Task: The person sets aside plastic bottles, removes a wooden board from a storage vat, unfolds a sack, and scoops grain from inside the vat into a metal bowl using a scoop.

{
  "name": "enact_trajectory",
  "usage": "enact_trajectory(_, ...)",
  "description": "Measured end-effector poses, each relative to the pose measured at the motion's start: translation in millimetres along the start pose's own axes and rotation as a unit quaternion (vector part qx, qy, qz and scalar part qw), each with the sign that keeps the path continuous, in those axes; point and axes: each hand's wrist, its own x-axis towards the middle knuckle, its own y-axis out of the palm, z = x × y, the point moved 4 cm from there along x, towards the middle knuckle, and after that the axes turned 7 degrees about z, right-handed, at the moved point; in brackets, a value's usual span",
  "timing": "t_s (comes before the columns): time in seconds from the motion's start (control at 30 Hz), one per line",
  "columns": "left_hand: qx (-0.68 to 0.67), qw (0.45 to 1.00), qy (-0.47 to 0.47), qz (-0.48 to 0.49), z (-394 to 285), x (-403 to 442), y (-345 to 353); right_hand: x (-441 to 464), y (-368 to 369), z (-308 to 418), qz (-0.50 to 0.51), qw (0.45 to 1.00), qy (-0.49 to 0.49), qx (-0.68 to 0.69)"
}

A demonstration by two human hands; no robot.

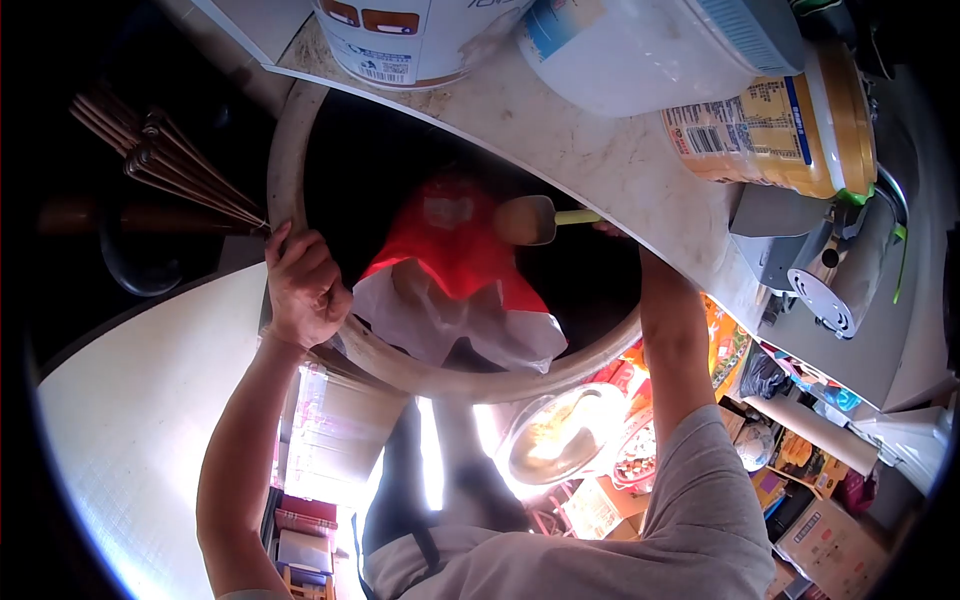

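A large round vat [400, 372] with a pale rim stands in front of me, its inside mostly dark. My left hand [305, 290] is closed on the left side of the rim. Over the near rim drapes a red and white plastic bag [455, 245], its red part down inside the vat. A scoop [528, 220] with a yellow-green handle lies level above the bag, its bowl full of something brownish. The handle runs toward my right hand [608, 229], which is mostly hidden under a shelf edge, with only fingertips showing around the handle's end.
A shelf [560, 160] juts over the vat, carrying a white tub [640, 60] and a yellow can [770, 135]. Wire hangers [180, 165] hang at the left. Near the floor on the right are a metal basin [560, 435] and cardboard boxes [830, 545].
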Motion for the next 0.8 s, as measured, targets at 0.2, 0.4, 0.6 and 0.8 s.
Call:
enact_trajectory(0.2,0.011,1.000,0.001,0.001,-0.9,-2.6,-3.9,-12.5,39.4,4.1,0.037,0.993,-0.061,0.096)
enact_trajectory(0.4,0.019,0.999,0.026,-0.008,-1.0,-8.6,-4.1,-81.3,104.9,-19.3,0.109,0.980,-0.057,0.154)
enact_trajectory(0.6,0.051,0.998,0.041,-0.021,-4.0,-15.1,-1.0,-192.0,140.1,-60.1,0.006,0.975,-0.124,0.183)
enact_trajectory(0.8,0.101,0.989,0.096,-0.048,-6.7,-19.3,6.2,-307.8,137.7,-169.6,-0.037,0.945,-0.185,0.269)
